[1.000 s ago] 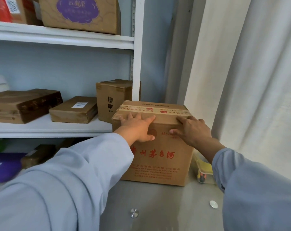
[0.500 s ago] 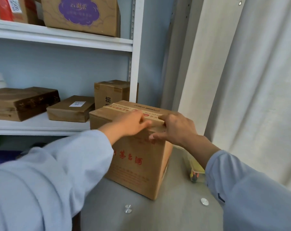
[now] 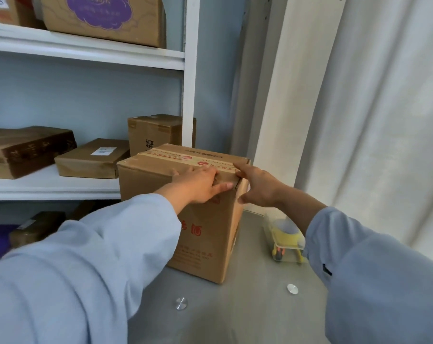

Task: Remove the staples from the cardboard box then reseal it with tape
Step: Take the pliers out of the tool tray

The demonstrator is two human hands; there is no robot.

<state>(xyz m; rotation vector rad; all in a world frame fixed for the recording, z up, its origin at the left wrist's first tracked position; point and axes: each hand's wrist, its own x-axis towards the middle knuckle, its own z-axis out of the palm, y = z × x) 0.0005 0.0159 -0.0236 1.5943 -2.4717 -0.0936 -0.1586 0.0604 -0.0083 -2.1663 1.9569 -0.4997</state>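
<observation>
We have the cardboard box (image 3: 198, 219) standing upright on the grey counter (image 3: 247, 306), one corner turned toward us, just in front of the white shelf (image 3: 49, 187). Its top flaps lie shut under a printed tape strip (image 3: 185, 158) that runs across the lid and over the near edge. We cannot make out any staples from here; they are too small to tell or hidden under the tape and our fingers.

Our left hand (image 3: 200, 184) lies flat against the upper part of the box's near face, fingers straight and pressing, holding nothing. Our right hand (image 3: 257, 187) touches the box's near top corner with spread, relaxed fingers, also gripping nothing.

To the right of the box, near it on the counter, sits a clear plastic tray (image 3: 286, 242) with a yellow tape roll (image 3: 285, 233) in it.

We judge the task barely begun: the box is only being positioned, nothing is opened, no staple tool is in hand, and the resealing tape lies untouched.
</observation>
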